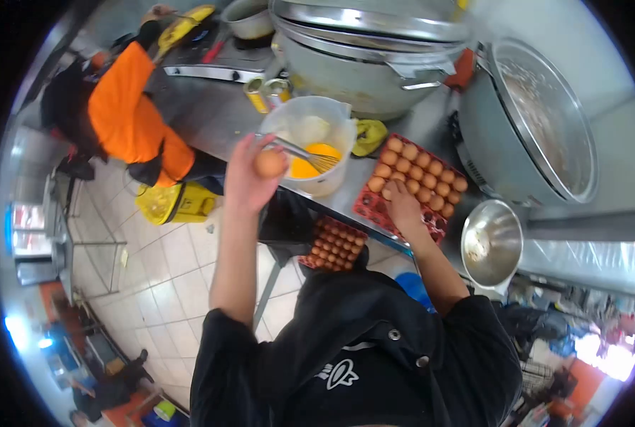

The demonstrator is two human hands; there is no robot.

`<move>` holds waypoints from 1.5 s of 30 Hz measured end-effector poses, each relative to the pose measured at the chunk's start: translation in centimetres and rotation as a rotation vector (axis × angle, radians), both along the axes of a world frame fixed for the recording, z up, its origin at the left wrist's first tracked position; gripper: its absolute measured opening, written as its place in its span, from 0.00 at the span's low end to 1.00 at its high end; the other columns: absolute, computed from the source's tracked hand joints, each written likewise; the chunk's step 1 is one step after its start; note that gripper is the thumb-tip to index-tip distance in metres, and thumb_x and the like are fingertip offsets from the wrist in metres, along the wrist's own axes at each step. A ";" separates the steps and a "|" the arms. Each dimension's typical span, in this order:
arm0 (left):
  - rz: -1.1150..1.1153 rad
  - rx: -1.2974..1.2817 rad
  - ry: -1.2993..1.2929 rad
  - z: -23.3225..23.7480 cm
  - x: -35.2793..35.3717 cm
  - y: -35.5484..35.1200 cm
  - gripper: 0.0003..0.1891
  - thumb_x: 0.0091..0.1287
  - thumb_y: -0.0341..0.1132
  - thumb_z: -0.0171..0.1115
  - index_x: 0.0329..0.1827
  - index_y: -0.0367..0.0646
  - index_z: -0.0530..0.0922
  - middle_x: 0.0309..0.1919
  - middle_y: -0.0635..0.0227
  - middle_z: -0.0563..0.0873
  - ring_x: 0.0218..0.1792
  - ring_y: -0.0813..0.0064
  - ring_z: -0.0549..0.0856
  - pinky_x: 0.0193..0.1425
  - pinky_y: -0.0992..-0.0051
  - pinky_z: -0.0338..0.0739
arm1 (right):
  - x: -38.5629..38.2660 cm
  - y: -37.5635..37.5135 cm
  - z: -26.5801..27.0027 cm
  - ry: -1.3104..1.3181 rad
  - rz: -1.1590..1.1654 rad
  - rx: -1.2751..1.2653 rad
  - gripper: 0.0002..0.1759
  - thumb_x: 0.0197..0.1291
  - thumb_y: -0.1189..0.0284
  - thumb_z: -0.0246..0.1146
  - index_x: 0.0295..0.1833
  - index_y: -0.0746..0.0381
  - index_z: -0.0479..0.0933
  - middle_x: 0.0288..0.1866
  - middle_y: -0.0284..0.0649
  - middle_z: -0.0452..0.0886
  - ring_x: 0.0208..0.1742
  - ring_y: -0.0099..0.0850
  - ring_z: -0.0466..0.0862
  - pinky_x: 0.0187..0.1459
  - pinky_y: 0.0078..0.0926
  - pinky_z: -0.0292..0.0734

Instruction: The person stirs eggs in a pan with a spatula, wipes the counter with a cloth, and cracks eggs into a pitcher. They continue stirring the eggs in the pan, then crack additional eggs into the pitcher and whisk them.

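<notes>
In my left hand (246,178) is a brown egg (270,164), held up at the near left side of a translucent plastic bucket (271,132). Yellow beaten egg (304,168) lies in the bucket's bottom, and a wire whisk (299,151) leans inside it. My right hand (403,208) reaches down into a red egg tray (363,206) on the metal counter, its fingers closed around an egg at the near left of the rows. Brown eggs (424,167) fill the tray's far part; several near cups hold none.
A steel bowl (499,256) stands right of the tray. Large pots (360,71) stand behind, with a green cloth (369,136) and cans (264,92) near the bucket. Another egg tray (335,245) sits below the counter edge. A person in orange (129,114) works at left.
</notes>
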State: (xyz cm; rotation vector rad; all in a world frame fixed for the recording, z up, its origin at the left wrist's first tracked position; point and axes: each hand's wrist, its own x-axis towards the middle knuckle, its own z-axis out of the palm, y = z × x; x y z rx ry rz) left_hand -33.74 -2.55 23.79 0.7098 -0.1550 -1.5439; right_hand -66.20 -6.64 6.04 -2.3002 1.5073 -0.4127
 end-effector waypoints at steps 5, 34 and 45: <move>-0.041 -0.112 0.079 0.1 0.1 -2.2 0.18 0.68 0.35 0.57 0.55 0.31 0.71 0.49 0.50 0.78 0.55 0.57 0.78 0.65 0.61 0.72 | 0.3 0.8 0.6 -0.158 0.016 -0.103 0.22 0.53 0.76 0.64 0.55 0.61 0.70 0.53 0.51 0.73 0.49 0.55 0.77 0.47 0.44 0.78; -0.067 -0.482 -1.372 -0.8 0.3 -4.9 0.25 0.59 0.25 0.67 0.59 0.37 0.71 0.51 0.58 0.81 0.50 0.68 0.83 0.54 0.72 0.79 | 15.1 -6.8 19.3 -1.159 0.172 -0.028 0.23 0.64 0.73 0.62 0.63 0.69 0.69 0.52 0.42 0.80 0.48 0.28 0.81 0.50 0.24 0.77; -0.095 -0.565 -1.160 -3.2 1.4 -5.4 0.24 0.61 0.30 0.65 0.60 0.38 0.70 0.45 0.63 0.81 0.42 0.72 0.83 0.45 0.76 0.80 | 16.5 -6.9 16.9 -1.183 0.088 0.239 0.23 0.67 0.71 0.60 0.65 0.67 0.68 0.50 0.42 0.80 0.44 0.26 0.81 0.47 0.22 0.76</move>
